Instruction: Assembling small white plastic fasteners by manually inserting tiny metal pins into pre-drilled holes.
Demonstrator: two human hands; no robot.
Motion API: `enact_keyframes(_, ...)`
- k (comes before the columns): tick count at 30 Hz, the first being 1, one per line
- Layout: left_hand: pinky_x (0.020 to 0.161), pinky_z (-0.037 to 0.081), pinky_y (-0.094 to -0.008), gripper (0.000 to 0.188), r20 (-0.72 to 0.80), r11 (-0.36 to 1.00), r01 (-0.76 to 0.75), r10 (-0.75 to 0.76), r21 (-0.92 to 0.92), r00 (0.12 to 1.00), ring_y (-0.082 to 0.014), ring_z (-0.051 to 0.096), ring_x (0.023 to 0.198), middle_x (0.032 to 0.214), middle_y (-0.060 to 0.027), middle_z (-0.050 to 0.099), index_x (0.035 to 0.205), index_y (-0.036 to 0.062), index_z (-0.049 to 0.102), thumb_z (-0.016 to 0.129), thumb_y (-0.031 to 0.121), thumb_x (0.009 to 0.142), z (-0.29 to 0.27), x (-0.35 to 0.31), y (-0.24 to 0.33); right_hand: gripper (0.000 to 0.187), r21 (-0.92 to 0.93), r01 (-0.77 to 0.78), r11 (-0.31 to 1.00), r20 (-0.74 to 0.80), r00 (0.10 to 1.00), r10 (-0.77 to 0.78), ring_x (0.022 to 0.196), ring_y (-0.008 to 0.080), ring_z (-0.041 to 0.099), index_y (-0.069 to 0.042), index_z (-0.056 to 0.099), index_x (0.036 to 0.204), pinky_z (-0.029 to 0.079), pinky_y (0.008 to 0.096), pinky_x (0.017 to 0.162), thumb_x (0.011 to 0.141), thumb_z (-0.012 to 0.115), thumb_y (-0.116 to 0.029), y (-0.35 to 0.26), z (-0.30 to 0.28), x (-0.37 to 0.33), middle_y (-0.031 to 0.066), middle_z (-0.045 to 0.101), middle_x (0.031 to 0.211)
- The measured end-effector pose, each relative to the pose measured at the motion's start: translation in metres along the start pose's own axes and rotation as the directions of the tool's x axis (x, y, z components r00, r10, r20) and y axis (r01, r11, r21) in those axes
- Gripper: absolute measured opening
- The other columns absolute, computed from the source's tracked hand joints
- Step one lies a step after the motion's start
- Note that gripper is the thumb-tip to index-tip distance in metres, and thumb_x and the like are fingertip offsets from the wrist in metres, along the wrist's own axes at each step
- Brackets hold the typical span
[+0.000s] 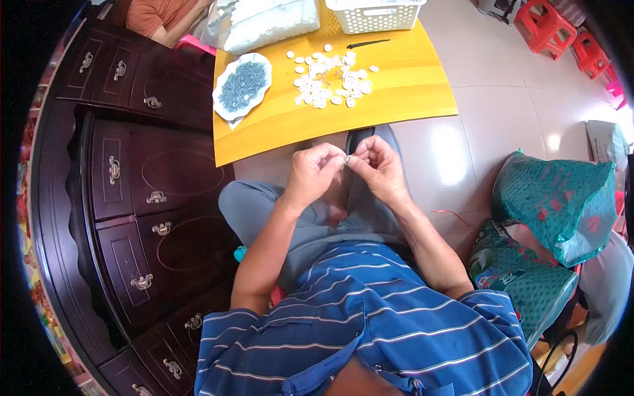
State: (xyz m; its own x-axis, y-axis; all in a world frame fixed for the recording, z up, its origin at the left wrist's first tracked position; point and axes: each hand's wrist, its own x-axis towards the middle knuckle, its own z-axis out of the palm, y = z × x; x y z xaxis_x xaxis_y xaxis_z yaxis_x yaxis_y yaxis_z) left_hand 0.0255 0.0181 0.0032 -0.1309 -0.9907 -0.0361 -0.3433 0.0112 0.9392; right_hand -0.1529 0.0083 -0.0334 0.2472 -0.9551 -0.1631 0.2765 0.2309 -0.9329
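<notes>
Just off the near edge of the yellow table (396,99), above my lap, both hands meet fingertip to fingertip. My left hand (314,173) pinches a tiny whitish piece (347,158) between thumb and forefinger. From the other side, my right hand (381,170) pinches at the same piece, its other fingers curled. The fingertips cover most of it, so its exact kind is hidden. Beyond the hands lies a loose heap of small white oval pieces (320,84). To its left, a white scalloped dish (265,92) holds many small dark, thin parts (242,86).
A slim black pointed tool (368,43) lies near a white perforated basket (374,20). A clear tub (277,30) with white contents stands at the far left. Dark wooden drawers (119,171) flank my left. Green bags (548,198) and red stools (545,30) stand right. Another person's arm (188,23) shows far left.
</notes>
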Motion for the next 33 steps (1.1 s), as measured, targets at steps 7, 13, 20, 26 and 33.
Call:
enact_keyframes(7,0.074,0.053,-0.0211,0.021,-0.055,0.977,-0.074,0.064,-0.198,0.996,-0.0052,0.063,0.079,0.093,-0.0026,0.07,0.119,-0.0018,0.067,0.064,0.004,0.098,-0.011,0.026,0.006,0.017,0.325,0.009,0.946,0.008,1.0,-0.012,0.081,0.0055,0.064,-0.006,0.059,0.104,0.052,0.0203,0.074,0.094,0.072,-0.001,-0.012,-0.015,0.01,0.0001,0.069,0.092)
enact_keyframes(13,0.067,0.053,-0.0265,0.025,-0.182,0.981,-0.11,0.139,0.159,0.973,-0.0097,0.066,0.074,0.087,-0.0052,0.071,0.117,0.002,0.069,0.068,0.007,0.093,-0.005,0.064,-0.007,0.018,0.349,0.027,0.937,-0.053,0.999,-0.009,0.081,0.0062,0.065,-0.006,0.062,0.11,0.052,0.0202,0.074,0.095,0.072,-0.005,-0.021,-0.024,0.013,0.0017,0.072,0.092)
enact_keyframes(20,0.072,0.055,-0.0445,0.027,-0.102,0.754,-0.18,0.312,0.632,0.945,-0.0333,0.068,0.08,0.092,-0.0124,0.069,0.113,0.0078,0.071,0.07,0.016,0.087,0.021,0.09,-0.004,0.019,0.301,0.016,0.953,-0.114,0.993,0.019,0.08,0.0069,0.066,-0.005,0.066,0.114,0.052,0.0204,0.074,0.096,0.07,-0.01,-0.015,-0.034,0.018,0.0022,0.074,0.095)
enact_keyframes(26,0.077,0.055,-0.0468,0.023,-0.103,0.676,-0.193,0.371,0.711,0.923,-0.0362,0.068,0.089,0.099,-0.0144,0.069,0.106,0.0079,0.071,0.071,0.02,0.087,0.025,0.091,-0.011,0.017,0.289,-0.007,0.957,-0.119,0.992,0.043,0.078,0.0069,0.065,-0.005,0.067,0.113,0.05,0.02,0.071,0.096,0.07,-0.01,-0.012,-0.038,0.021,0.0027,0.074,0.093)
enact_keyframes(33,0.076,0.056,-0.0423,0.013,-0.065,0.649,-0.259,0.431,0.716,0.9,-0.0344,0.068,0.086,0.093,-0.0141,0.069,0.098,0.0058,0.071,0.071,0.013,0.087,0.016,0.094,-0.014,0.017,0.319,-0.04,0.947,-0.11,0.991,0.079,0.075,0.0064,0.063,-0.005,0.067,0.111,0.049,0.0206,0.07,0.096,0.071,-0.01,-0.023,-0.03,0.017,0.003,0.074,0.092)
